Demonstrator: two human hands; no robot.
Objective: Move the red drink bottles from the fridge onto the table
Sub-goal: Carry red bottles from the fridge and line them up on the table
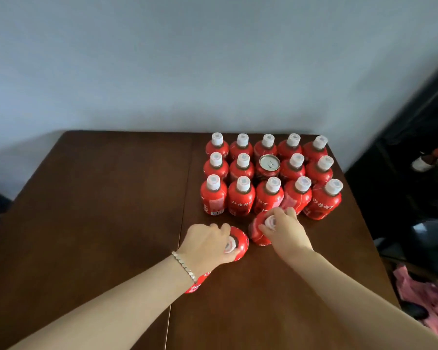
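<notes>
Several red drink bottles (240, 198) with white caps stand in three rows at the far right of the brown table (99, 210). My left hand (208, 245) grips the cap of a red bottle (240, 242) in front of the rows. My right hand (282, 228) holds the cap of a second red bottle (256, 231) just to its right, close against the front row. Both bottles stand at table height. The fridge is out of view.
A drink can (269, 164) with a silver top sits in the middle row among the bottles. A grey wall rises behind the table. Dark furniture (415, 160) and pink cloth (425, 294) lie off the table's right edge.
</notes>
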